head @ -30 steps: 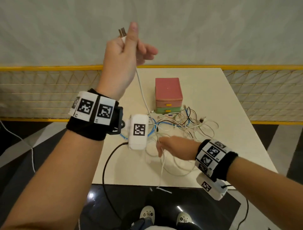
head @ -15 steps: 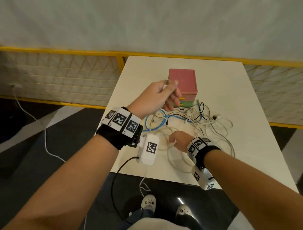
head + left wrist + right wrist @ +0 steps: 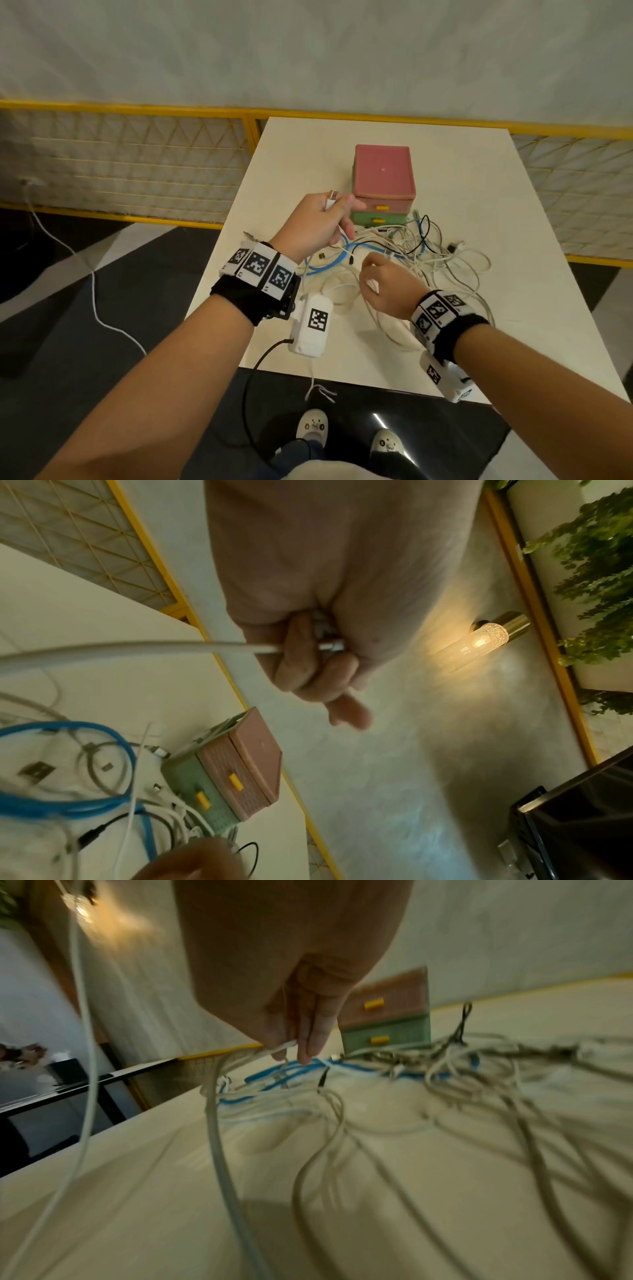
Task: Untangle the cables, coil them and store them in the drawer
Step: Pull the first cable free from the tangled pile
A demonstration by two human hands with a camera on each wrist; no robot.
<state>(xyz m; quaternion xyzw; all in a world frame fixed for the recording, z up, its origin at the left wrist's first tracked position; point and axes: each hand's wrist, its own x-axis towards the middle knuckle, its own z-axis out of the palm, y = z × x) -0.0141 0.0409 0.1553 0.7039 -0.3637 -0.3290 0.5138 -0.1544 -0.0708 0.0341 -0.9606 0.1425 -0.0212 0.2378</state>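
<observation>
A tangle of white, grey, black and blue cables (image 3: 428,253) lies on the white table (image 3: 496,205) in front of a small drawer box (image 3: 383,174) with a pink upper and a green lower drawer, both closed. My left hand (image 3: 339,212) hovers left of the box and grips the USB plug end of a white cable (image 3: 171,647); the metal plug (image 3: 332,196) sticks out above my fist. My right hand (image 3: 368,270) is over the near side of the tangle, with its fingers (image 3: 301,1031) pinching a white cable (image 3: 215,1110) lifted off the table.
A yellow-framed mesh railing (image 3: 137,171) runs behind and left of the table. A loose white cord (image 3: 96,301) lies on the dark floor at left. A frayed white cable end (image 3: 318,390) hangs over the table's near edge. A lit wall lamp (image 3: 479,642) shows in the left wrist view.
My left hand has come down from head height to just above the table beside the drawer box, still holding the plug end. My right hand stayed in the tangle and shifted slightly.
</observation>
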